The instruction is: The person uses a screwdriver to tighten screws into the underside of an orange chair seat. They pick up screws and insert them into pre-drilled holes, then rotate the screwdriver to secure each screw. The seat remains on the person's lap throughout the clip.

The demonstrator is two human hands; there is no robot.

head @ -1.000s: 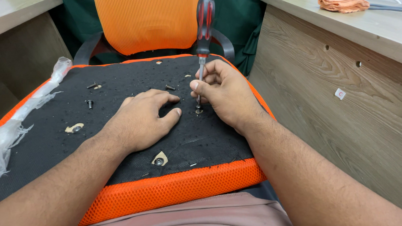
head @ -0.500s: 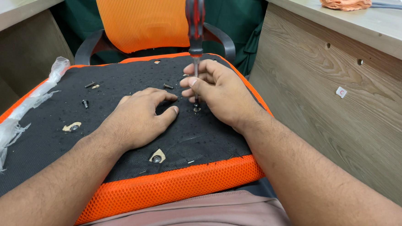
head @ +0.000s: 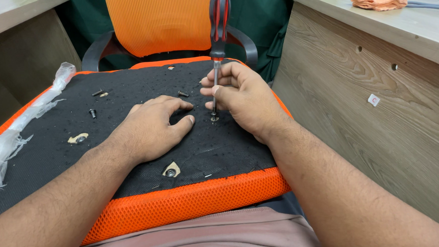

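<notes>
Where the view begins, nearest the camera, a pinkish-brown cloth (head: 195, 237) covers the person's lap, and the orange mesh edge (head: 183, 203) of an upturned chair seat rests just above it. Its black fabric underside (head: 127, 88) faces up, with both forearms reaching over it. Close to the near edge a torn hole (head: 171, 169) in the fabric shows a metal fitting; a second such hole (head: 78, 139) sits toward the left side.

Further in, the left hand (head: 152, 124) lies palm down on the fabric, fingers loosely spread and pressed flat, the thumb pointing toward the right hand. Just beside it, the right hand (head: 241, 100) pinches the thin metal shaft of a screwdriver (head: 218, 31) between thumb and fingertips, low down near the tip. The tool stands almost upright, its red and black handle rising free above the hand, and its tip meets a small screw (head: 214, 119) set in the fabric between the two hands.

Beyond the hands, loose dark screws (head: 93, 113) lie scattered on the left part of the fabric, and another (head: 183, 94) lies near the fingers. Crumpled clear plastic wrap (head: 10, 144) trails along the left edge. At the back stands an orange mesh chair back (head: 159, 21) with black armrests. A wooden desk (head: 379, 105) flanks the right, with an orange cloth (head: 377, 0) on top.
</notes>
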